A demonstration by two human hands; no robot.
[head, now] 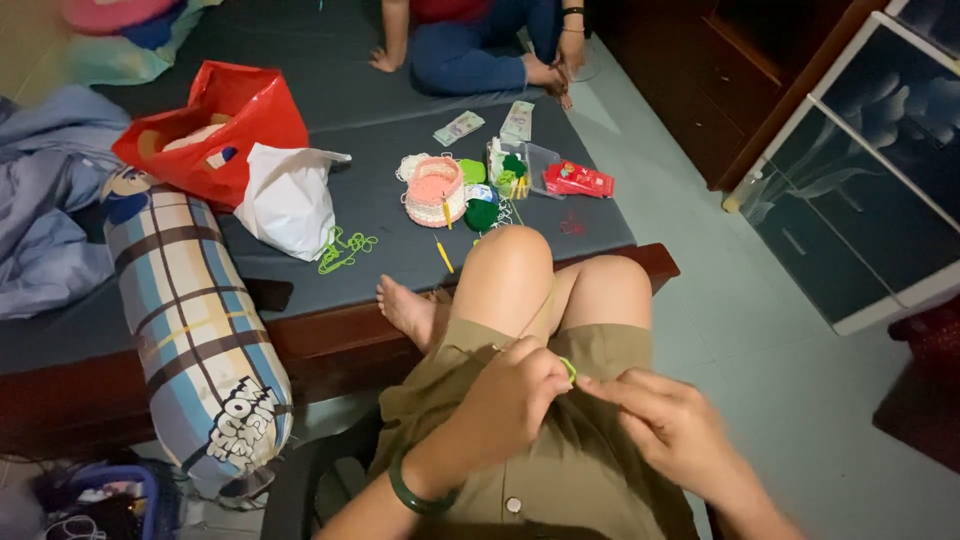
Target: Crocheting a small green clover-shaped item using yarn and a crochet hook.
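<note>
Two hands (590,400) pinch green yarn (568,368); red packet (578,179) beyond.

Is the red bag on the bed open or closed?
Open. The red bag has its mouth gaping wide, and things inside it are visible.

My bed's grey mattress (380,215) carries a red bag (225,125), white bag (290,200), pink crochet basket (435,190), green yarn (345,250) and checked bolster (190,330).
</note>
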